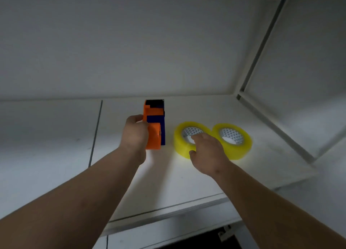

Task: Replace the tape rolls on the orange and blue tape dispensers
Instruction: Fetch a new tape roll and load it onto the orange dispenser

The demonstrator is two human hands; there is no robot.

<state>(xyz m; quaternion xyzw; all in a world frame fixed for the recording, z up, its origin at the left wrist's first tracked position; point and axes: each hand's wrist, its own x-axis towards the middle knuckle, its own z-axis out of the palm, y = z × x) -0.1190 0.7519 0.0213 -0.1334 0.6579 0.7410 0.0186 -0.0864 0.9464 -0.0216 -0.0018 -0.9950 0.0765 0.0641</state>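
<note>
An orange and blue tape dispenser (155,124) stands on the white table (56,136) near the back wall. My left hand (133,134) grips its orange side from the left. Two yellow tape rolls lie flat to its right, touching each other. My right hand (206,151) rests over the near edge of the left roll (182,138), thumb on its outer side and fingers reaching into the core. Whether the hand has lifted it I cannot tell. The right roll (237,145) lies untouched.
The white wall (131,42) rises just behind the dispenser. A white partition with a grey frame (262,52) closes off the right side. A seam (95,134) divides the table at the left. The table's front edge (168,217) runs below my forearms.
</note>
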